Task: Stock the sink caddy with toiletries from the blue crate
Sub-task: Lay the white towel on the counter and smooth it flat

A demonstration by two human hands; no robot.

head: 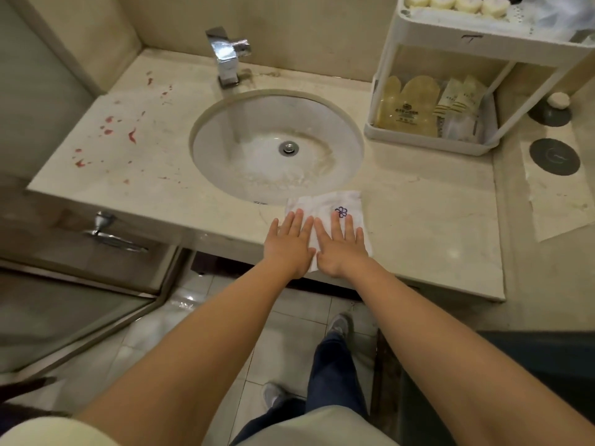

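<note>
Now, down flat on a white cloth [325,202] with both palms, right at the front edge of the desk [418,220], just before the sink [212,133]. With the left hand [289,243] spread, straight-fingered, partly on the cloth, partly on bare stone. With the right hand [341,246] just beside it, thumbs nearly touching, fingers straight and lightly fanned, tips up by a small blue flower mark [341,211]. Pressing, not pinching, on either side. Over at the right, toward the back wall: a white two-tier caddy [428,135], standing on the desk, well apart from both hands. Stocked below with yellowish packets [405,107] and striped sachets [457,101], leaning upright; topped with a row of white rounds [450,1]. Behind the sink, a faucet [227,56]; at far left, red spots [109,130]; beyond the caddy, two dark discs [554,156].
</note>
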